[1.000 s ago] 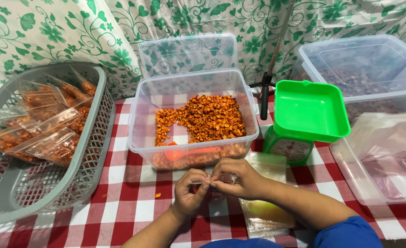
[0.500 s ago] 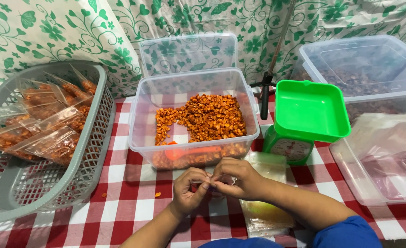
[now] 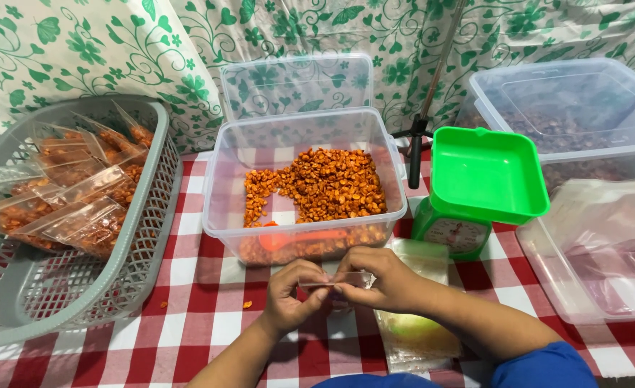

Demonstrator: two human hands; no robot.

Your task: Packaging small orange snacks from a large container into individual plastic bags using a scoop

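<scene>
head cam: both hands' grip pinch clear bag (image 3: 332, 280) nr tub (image 3: 224, 179) w/ orange snacks (image 3: 325, 183).

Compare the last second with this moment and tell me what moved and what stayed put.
Almost nothing moved. The left hand and right hand remain together in front of the clear tub of orange snack pieces, pinching the top of a small clear bag between them; only the fingers shifted slightly. The grey basket of filled bags, green scale and orange scoop stayed as they were.
</scene>
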